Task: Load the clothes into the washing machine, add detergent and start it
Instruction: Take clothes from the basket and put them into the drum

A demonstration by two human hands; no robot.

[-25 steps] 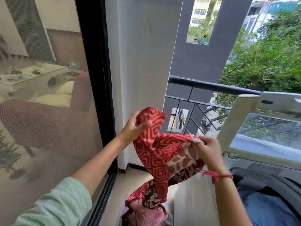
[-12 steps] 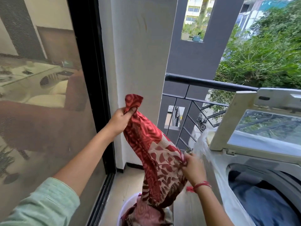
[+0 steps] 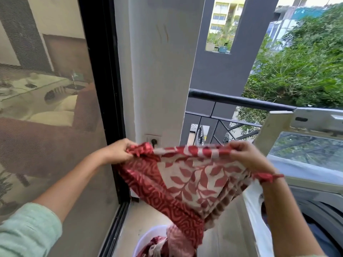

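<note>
L hand [image 3: 117, 152] & R hand [image 3: 246, 154] apart, each gripping red cloth [image 3: 189, 182] edge.

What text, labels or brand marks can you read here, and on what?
None can be read.
Washing machine lid: no brand or label can be made out.
Wall socket: no marking visible.
Cloth: only a leaf and geometric print, no tag in view.

Red-and-cream patterned cloth [image 3: 187, 179] spread wide beside open washing machine [image 3: 306, 184]
</note>
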